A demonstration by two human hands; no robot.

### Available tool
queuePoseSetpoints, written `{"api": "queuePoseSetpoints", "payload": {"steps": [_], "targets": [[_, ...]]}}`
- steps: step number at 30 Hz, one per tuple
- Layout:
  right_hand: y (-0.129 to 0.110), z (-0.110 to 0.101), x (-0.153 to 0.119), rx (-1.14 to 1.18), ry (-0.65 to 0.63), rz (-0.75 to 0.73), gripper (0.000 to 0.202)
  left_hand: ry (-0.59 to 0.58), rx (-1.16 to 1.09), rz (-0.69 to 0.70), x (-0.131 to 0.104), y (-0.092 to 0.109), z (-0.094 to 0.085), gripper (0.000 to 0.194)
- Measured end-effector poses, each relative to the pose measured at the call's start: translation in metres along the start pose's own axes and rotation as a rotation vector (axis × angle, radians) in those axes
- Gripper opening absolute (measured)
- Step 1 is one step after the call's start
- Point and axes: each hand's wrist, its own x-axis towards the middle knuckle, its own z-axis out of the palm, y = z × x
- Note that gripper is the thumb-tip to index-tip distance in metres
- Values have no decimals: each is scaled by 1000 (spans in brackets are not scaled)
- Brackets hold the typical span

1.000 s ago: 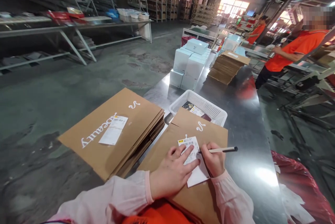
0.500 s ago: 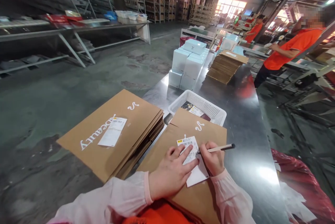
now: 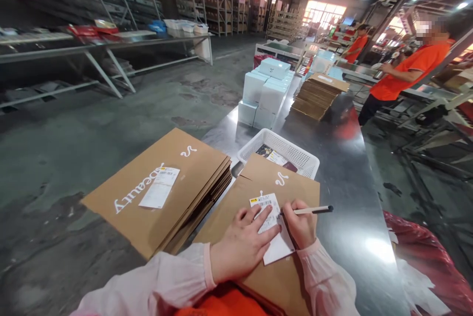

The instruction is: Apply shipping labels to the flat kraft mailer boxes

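Observation:
My left hand (image 3: 246,242) lies with its fingers spread over a white shipping label (image 3: 279,247), which rests on a flat brown cardboard box (image 3: 295,193) in front of me. A pen (image 3: 314,210) with a black end is gripped in my right hand (image 3: 301,225), its tip down at the label's printed part beside my left fingertips. To the left, a stack of folded cardboard boxes (image 3: 148,227) with white lettering bears another label (image 3: 160,188) on top.
Past the box stands a white plastic basket (image 3: 306,156) with cards inside. Farther along the metal table (image 3: 343,198) are pale blue boxes (image 3: 264,87) and a cardboard stack (image 3: 318,94). A red plastic bag (image 3: 424,247) is at right. A person in orange (image 3: 412,75) stands beyond.
The pen and my right fingers have shifted very slightly over the label. My left hand stays in place. The view has tilted a little.

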Motion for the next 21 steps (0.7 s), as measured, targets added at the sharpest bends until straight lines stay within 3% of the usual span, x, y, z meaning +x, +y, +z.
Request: {"api": "queuePoseSetpoints", "payload": {"steps": [9,14,18,21], "targets": [[-2,-1,1,9,3,-34,43,-23,-2,7,-1,0,1,33],[1,-11,5,194,-117,137,39,-40,5,8,-2,-1,2,35],[7,-16,6,460,-17,405,45,-38,7,19,-3,-3,4,36],[12,-14,5,520,5,377,49,-79,-5,13,-3,-4,4,37]]}}
